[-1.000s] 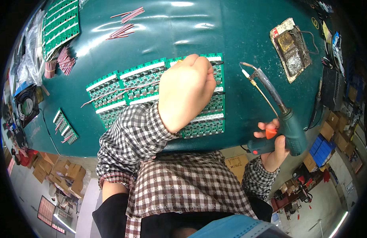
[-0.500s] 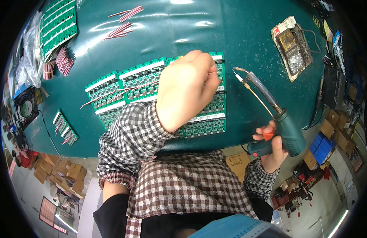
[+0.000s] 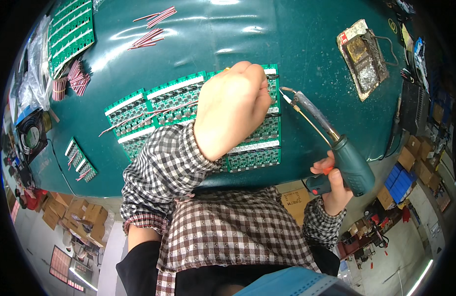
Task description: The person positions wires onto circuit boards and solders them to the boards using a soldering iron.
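Note:
My right hand [image 3: 336, 190] is wrapped round the grip of a green soldering gun [image 3: 354, 165], with a finger at its red trigger. The gun's hot tip and thin solder feed tube point up and left, close to the right edge of the green circuit boards [image 3: 255, 160]. Over those boards my left hand [image 3: 233, 108] is closed in a pinch, apparently on a thin wire, mostly hidden by the fingers. Red and white wires [image 3: 154, 112] lie across the boards and run in under this hand. White strips and small black parts line the boards in rows.
A soldering iron stand [image 3: 363, 61] with a dirty tray lies at the right. Cut wires [image 3: 148, 38] are at the far side, with wire bundles [image 3: 79, 79] and a board stack [image 3: 72, 32] at far left. A small board [image 3: 81, 159] and a fan [image 3: 33, 133] are nearer left.
The soldering gun has moved a little left with my right hand, bringing its tip to the boards' right edge. My left hand has shifted only slightly.

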A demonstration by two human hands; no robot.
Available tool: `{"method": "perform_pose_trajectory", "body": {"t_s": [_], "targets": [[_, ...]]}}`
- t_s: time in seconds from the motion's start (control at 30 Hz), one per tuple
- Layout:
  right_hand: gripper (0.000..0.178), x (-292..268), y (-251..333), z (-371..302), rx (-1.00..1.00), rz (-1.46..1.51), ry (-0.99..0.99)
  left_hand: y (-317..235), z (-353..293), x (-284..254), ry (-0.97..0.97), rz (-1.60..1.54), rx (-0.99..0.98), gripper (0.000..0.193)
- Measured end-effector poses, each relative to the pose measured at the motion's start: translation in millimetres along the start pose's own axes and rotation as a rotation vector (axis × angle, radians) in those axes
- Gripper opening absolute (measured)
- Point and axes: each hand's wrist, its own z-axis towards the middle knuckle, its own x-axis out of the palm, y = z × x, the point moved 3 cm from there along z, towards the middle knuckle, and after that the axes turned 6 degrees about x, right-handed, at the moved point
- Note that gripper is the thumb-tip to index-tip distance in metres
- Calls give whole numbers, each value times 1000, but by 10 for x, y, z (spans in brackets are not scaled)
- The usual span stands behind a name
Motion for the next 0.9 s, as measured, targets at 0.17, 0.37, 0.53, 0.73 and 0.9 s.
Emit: {"method": "perform_pose_trajectory", "body": {"t_s": [0.17, 0.37, 0.53, 0.73, 0.9], "targets": [[43, 21, 14, 6, -13, -34, 17, 11, -4, 5, -1, -4, 3, 9], [42, 19, 6, 8, -26, -82, 23, 23, 0, 0, 1, -14, 8, 9], [41, 55, 25, 8, -26, -94, 20, 13, -2, -2, -15, -19, 11, 9], [41, 60, 20, 2, -26, -100, 24, 8, 3, -3, -4, -5, 13, 10], [42, 41, 10, 10, -42, -158, 29, 6, 4, 3, -4, -8, 9, 10]]}}
